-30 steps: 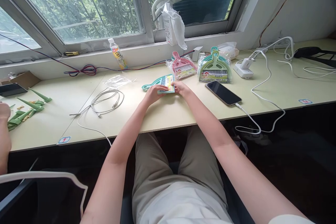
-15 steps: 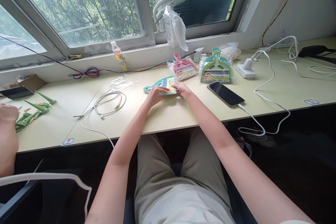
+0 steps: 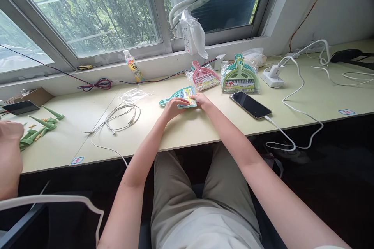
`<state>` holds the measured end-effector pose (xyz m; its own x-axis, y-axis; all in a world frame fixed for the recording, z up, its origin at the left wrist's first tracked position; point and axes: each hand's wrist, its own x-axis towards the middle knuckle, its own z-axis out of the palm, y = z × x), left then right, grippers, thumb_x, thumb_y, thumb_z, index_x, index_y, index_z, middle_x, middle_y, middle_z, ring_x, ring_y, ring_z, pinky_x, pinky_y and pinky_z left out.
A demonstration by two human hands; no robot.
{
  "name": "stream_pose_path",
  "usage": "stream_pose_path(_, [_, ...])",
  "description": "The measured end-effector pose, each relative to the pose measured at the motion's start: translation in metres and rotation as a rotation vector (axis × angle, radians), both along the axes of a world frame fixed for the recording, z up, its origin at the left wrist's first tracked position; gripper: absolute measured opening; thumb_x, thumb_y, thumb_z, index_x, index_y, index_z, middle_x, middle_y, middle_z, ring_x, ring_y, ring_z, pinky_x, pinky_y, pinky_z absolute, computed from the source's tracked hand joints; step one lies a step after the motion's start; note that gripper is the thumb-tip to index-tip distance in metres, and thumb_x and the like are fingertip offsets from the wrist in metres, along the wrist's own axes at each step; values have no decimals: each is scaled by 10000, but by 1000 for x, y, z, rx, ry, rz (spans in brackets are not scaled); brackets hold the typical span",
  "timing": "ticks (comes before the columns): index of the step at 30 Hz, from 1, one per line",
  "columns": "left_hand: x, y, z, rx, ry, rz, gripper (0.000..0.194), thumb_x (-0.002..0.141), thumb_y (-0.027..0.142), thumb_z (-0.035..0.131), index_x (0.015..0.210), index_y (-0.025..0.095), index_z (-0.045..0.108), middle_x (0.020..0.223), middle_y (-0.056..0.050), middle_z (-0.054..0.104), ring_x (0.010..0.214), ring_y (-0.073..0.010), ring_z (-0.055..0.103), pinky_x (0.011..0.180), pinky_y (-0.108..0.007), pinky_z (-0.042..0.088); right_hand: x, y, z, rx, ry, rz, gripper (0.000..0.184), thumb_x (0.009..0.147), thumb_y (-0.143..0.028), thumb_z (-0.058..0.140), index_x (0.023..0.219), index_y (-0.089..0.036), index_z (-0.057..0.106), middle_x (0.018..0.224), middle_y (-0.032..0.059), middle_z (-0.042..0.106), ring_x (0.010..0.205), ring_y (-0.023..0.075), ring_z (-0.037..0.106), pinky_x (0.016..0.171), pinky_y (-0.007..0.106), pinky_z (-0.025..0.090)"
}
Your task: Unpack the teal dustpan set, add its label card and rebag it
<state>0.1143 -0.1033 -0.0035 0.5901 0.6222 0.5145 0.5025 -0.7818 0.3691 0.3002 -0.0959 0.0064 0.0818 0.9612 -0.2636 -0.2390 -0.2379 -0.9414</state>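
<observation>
Checking outward from the teal dustpan-and-brush set, I recorded it in both hands at the middle of the surface, its handle end pointing left and its printed card at the right end. My left hand was partly closed over the near side, fingers lying across the card. My right hand was closed narrowly on the card's right edge. What the hidden fingertips were doing beneath could not be told.

Crumpled clear film lay loose to the left, and the teal set appeared to have no film around it. I judged that the film had come off this set, leaving the card directly within reach of my fingers.

Just beyond my right hand lay a pink set in clear wrap; beside it, to the right, green sets were also wrapped. Nearer on that side, a phone lay flat, connected to a white cable. A white adapter block sat behind it.

A bottle leaned back near the window ledge. At far left, green pointed pieces lay beside another person's hand, well apart from mine.
</observation>
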Motion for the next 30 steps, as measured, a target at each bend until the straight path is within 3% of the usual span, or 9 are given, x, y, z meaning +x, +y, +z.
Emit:
stream_pose_path(6, [2, -6, 3, -10, 43, -11, 242, 783, 141, 722, 988, 250, 786, 1116, -25, 762, 1046, -223, 700, 928, -357, 539, 0, 2, -2, -9, -47, -15, 105, 834, 6, 664, 909, -58, 700, 631, 28, 691, 544, 137, 652, 633, 274, 612])
stream_pose_path(11, [4, -8, 9, -25, -78, 27, 264, 798, 342, 770, 1039, 235, 770, 1088, -62, 762, 1017, -232, 695, 880, -357, 550, 1, 3, -2, -5, -76, -22, 131, 839, 3, 667, 941, -74, 695, 641, 21, 690, 541, 137, 653, 629, 284, 617])
stream_pose_path(13, [-4, -2, 14, 4, -242, 150, 297, 881, 403, 678, 1114, 232, 744, 1086, -74, 756, 1017, -225, 690, 897, -366, 547, 1, 2, -1, -6, -79, -24, 141, 849, 10, 660, 953, -81, 689, 627, 10, 681, 538, 126, 649, 630, 269, 615])
stream_pose_path(16, [-33, 12, 18, 82, -373, 501, 329, 976, 340, 495, 1219, 239, 693, 1142, -93, 732, 1142, -251, 640, 1037, -437, 486, 2, -1, 2, -17, -91, -28, 141, 864, 13, 650, 953, -90, 684, 613, 1, 671, 536, 111, 641, 641, 251, 613])
stream_pose_path(19, [-70, 24, 14, 14, -212, 808, 459, 921, 220, 504, 1373, 219, 585, 1339, -130, 642, 1367, -297, 485, 1176, -498, 349, 1, -3, 5, -22, -115, -30, 137, 868, 3, 655, 949, -101, 690, 624, 4, 677, 547, 112, 645, 653, 257, 614])
stream_pose_path(21, [-90, 29, 7, -93, -35, 940, 575, 881, 214, 530, 1455, 194, 499, 1448, -158, 559, 1453, -330, 377, 1197, -530, 297, 1, -5, 6, -20, -120, -29, 129, 868, -1, 655, 940, -101, 694, 637, 14, 685, 554, 119, 650, 666, 274, 618])
stream_pose_path(25, [-105, 32, -3, -247, 211, 1021, 628, 880, 285, 499, 1495, 174, 449, 1431, -198, 570, 1384, -382, 447, 1146, -579, 307, 1, -6, 6, -12, -99, -44, 136, 847, 7, 668, 927, -99, 698, 681, 33, 705, 579, 135, 664, 710, 310, 623])
stream_pose_path(28, [-101, 33, 0, -183, 287, 1039, 443, 913, 262, 408, 1273, 163, 646, 1210, -198, 693, 1221, -359, 579, 1114, -537, 332, 1, -2, 2, -11, -86, -53, 157, 827, -11, 701, 949, -110, 701, 733, 45, 720, 612, 144, 677, 716, 318, 621])
stream_pose_path(30, [-97, 32, 4, -134, 264, 1083, 421, 941, 240, 336, 1134, 136, 696, 1090, -211, 711, 1122, -344, 627, 1067, -504, 368, 2, 3, -3, 10, -74, -76, 176, 818, -17, 711, 962, -116, 699, 790, 51, 731, 648, 144, 685, 719, 312, 620])
